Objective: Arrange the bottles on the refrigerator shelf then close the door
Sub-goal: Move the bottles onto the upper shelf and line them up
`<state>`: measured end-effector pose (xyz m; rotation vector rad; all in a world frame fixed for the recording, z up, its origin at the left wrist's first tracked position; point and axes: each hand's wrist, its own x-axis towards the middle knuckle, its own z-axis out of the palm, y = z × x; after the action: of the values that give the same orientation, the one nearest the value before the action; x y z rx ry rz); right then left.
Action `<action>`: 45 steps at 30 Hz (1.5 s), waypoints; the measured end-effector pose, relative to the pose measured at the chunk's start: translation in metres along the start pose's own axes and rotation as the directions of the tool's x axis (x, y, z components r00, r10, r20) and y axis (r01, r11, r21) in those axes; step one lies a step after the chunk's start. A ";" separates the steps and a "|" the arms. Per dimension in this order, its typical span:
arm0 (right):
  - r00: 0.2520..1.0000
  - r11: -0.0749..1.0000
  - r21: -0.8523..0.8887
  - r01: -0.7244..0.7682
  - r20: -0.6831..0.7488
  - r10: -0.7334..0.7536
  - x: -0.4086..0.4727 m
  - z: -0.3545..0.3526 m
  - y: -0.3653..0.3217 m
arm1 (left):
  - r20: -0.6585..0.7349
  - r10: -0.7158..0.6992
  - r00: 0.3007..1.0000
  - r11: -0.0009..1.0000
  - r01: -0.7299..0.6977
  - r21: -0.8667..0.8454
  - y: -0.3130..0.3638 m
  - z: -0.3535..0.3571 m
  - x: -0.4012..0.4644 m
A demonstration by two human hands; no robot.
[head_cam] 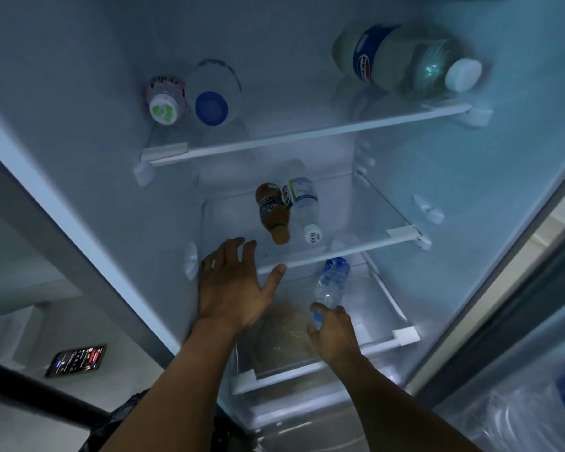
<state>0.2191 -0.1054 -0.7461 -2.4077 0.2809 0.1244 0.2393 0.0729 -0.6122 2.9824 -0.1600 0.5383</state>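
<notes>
the right hand has its fingers closed around the cap end of a small clear water bottle, which points away from the person with its blue-labelled base under the front rail of the middle shelf. the bottle seems to be carried in the air above the lower shelf rather than lying on it, though i cannot tell for sure. the left hand is spread wide and holds nothing; its thumb touches the front rail of the middle shelf near that shelf's front left corner.

on the middle shelf a brown bottle and a clear bottle with a white cap lie side by side, touching, caps toward the front edge, left of centre. the top shelf carries two small bottles at its left end and a big one lying near its right edge.

the step in hand looks like placing the held bottle beside the lying pair. to do it well, lift the base clear of the front rail first, since a cap-only grip lets the body swing. the free space right of the white-capped bottle suits it. lay it parallel to the others and snug against them so it does not roll. the open left hand can steady the pair.

the door is still open.
</notes>
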 end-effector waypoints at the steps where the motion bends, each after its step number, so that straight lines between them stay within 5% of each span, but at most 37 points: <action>1: 1.000 1.000 0.012 -0.011 -0.029 0.011 -0.002 -0.002 0.001 | 0.000 0.000 1.000 1.000 0.000 -0.002 0.000 -0.001 0.000; 5: 0.966 0.992 -0.075 0.097 -0.235 -0.112 -0.015 -0.019 -0.012 | -0.008 -0.005 1.000 1.000 0.005 -0.010 0.000 0.000 0.000; 8: 0.847 0.957 -0.065 0.282 -0.452 -0.280 -0.026 -0.049 -0.042 | -0.007 -0.014 1.000 1.000 0.014 -0.017 0.001 0.000 0.001; 11: 0.701 0.926 0.033 0.375 -0.664 -0.260 -0.036 -0.088 -0.057 | 0.002 -0.022 1.000 0.999 0.022 -0.035 0.001 -0.002 0.001; 13: 0.697 0.933 0.074 0.353 -0.686 -0.209 -0.039 -0.104 -0.052 | 0.023 -0.024 0.999 0.999 0.025 -0.031 0.000 -0.002 0.001; 16: 0.806 0.958 0.037 0.284 -0.550 -0.218 -0.041 -0.115 -0.049 | 0.040 -0.027 0.999 0.999 0.029 -0.040 0.000 -0.004 0.001; 19: 0.949 0.982 -0.065 0.176 -0.254 -0.187 -0.041 -0.118 -0.047 | 0.062 -0.026 0.998 0.999 0.028 -0.033 0.000 -0.006 0.001; 21: 0.992 0.993 -0.062 0.103 -0.067 -0.107 -0.038 -0.110 -0.042 | 0.083 -0.037 0.996 0.998 0.041 -0.041 0.001 -0.008 0.003; 23: 0.999 0.998 0.058 0.034 -0.036 -0.032 -0.037 -0.095 -0.037 | 0.088 -0.050 0.995 0.998 0.054 -0.040 0.002 -0.009 0.001; 32: 0.986 0.958 -0.260 -0.123 0.080 0.148 -0.087 0.004 0.031 | 0.080 -0.020 0.997 1.000 0.022 -0.019 0.004 -0.008 0.000; 38: 0.779 0.866 -0.260 -0.427 0.381 0.498 -0.161 0.104 0.115 | 0.078 -0.011 0.997 1.000 0.011 -0.002 0.001 -0.001 0.001; 45: 0.718 0.852 -0.222 -0.474 0.462 0.520 -0.181 0.137 0.129 | 0.065 -0.006 0.998 1.000 0.006 -0.010 0.003 -0.002 0.002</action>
<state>0.0109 -0.0787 -0.9013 -2.2161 0.6799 1.0277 0.2405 0.0703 -0.6092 2.9912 -0.1585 0.4386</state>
